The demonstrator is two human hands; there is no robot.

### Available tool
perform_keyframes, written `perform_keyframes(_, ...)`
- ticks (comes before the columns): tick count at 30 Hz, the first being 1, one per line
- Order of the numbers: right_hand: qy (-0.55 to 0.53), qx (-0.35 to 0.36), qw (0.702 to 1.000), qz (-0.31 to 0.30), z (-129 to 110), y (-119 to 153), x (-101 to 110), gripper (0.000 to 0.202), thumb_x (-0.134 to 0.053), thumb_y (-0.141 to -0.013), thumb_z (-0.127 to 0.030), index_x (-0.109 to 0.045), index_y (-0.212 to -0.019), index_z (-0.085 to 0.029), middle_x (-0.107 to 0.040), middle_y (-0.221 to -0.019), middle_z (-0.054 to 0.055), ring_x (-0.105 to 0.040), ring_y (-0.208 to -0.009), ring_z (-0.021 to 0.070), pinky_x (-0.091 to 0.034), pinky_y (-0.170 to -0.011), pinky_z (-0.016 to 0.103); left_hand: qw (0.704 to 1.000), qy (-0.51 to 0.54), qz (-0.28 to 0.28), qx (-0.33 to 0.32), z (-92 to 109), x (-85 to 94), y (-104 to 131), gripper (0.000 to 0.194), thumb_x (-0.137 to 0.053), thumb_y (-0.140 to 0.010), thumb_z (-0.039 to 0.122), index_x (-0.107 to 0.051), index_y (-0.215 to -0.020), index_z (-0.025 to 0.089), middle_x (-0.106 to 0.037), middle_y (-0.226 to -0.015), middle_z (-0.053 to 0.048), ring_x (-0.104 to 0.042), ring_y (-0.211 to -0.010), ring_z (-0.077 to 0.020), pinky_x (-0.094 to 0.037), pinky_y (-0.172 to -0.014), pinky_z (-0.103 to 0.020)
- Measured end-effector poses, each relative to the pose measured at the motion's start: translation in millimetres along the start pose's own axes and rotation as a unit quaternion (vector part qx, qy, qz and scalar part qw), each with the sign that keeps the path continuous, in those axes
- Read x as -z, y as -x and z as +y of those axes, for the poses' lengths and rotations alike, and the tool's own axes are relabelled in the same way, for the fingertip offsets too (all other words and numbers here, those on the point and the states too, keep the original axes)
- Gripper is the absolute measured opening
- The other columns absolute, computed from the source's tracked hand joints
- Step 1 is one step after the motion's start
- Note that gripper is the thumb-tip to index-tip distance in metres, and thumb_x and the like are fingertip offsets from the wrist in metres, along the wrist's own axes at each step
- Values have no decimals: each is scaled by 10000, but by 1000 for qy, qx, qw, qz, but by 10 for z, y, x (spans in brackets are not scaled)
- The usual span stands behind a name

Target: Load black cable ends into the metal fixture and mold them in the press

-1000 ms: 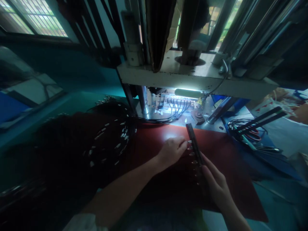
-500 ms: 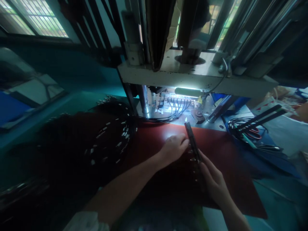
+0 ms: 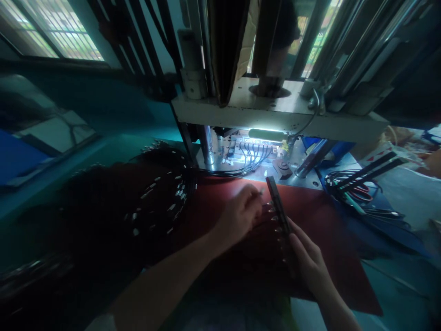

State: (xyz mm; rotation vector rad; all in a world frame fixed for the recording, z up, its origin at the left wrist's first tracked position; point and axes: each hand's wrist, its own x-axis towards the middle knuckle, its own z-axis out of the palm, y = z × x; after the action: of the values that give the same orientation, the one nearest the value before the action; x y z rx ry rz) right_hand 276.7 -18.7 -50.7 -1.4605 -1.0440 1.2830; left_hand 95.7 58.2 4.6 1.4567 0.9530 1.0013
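My right hand grips the near end of a long black holder bar that lies on a red mat. Several small metal plug tips stick out along the bar's left side. My left hand pinches a cable end with a metal tip, right beside the far part of the bar. Dark cables run from the bar back under my left hand. A big heap of black cables with metal tips lies to the left of my left arm.
A press machine stands just behind the mat, with a lit bay holding wired fixtures. More black bars and coiled cables lie at the right on a blue surface. Windows are at the upper left.
My left hand drew back a little to the left and lifted a cable tip beside the bar. The right hand kept its hold on the bar. The view shifted slightly.
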Motion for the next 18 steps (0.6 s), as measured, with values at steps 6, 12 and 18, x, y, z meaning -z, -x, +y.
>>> perform_keyframes(6,-2,-5,1000,-24,-53,46,-41,632,-554,-797,-497,-384,-1334,-210,-617,-673,14,-400,-382,66,-332,-320,161,962,141,-101,212,-89,130,-436,139,-567,-699,252,-461,-702,162,-280,-451,109,-194,-320,-7,-81,-328,-147)
perform_keyframes(12,23,1,1000,-1,-95,38,-44,587,-556,-793,-487,-436,-1303,-223,-643,-768,37,-454,-425,91,-373,-347,182,946,170,-124,248,-247,25,-537,137,-577,-662,234,-550,-747,129,-352,-440,96,-219,-311,-1,-76,-328,-150)
perform_keyframes(18,23,1,1000,10,-99,35,-58,552,-536,-801,-496,-455,-1289,-250,-623,-695,11,-441,-400,92,-344,-331,178,945,194,-98,243,-255,19,-521,120,-604,-658,211,-566,-725,118,-442,-470,66,-333,-340,-13,-177,-350,-145)
